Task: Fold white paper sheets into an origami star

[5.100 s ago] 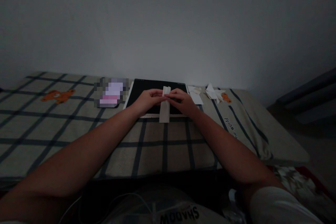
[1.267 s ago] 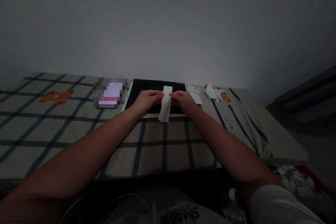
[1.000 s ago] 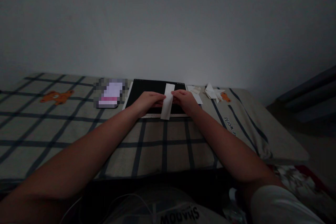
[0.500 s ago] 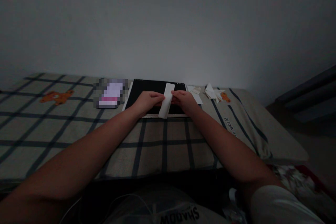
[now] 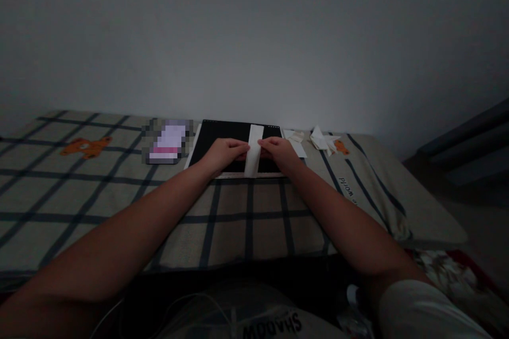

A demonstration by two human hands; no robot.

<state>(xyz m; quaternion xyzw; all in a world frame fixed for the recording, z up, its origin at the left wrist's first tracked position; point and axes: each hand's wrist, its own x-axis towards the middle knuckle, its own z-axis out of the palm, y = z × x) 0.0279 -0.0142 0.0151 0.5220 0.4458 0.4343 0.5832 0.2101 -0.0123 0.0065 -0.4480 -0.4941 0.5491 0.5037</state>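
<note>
A narrow folded strip of white paper point(image 5: 253, 152) is held upright between my hands, over a black board or pad point(image 5: 210, 135) with pale edges. My left hand point(image 5: 225, 154) pinches the strip's left edge between thumb and fingertips. On the opposite edge, my right hand point(image 5: 280, 152) grips it the same way. Just beyond the right hand lie some white paper pieces point(image 5: 298, 148), and farther right sits a folded paper shape with points point(image 5: 323, 141).
A phone point(image 5: 169, 140) with a lit, blurred screen lies left of the black board. Everything rests on a checked cloth point(image 5: 167, 228) with orange bear figures, against a grey wall point(image 5: 254, 37). A bottle-like object point(image 5: 353, 302) is low at the right, near my lap.
The paper strip has turned slightly, its lower end swinging right so that it stands straighter. Both hands keep their pinch and have barely moved.
</note>
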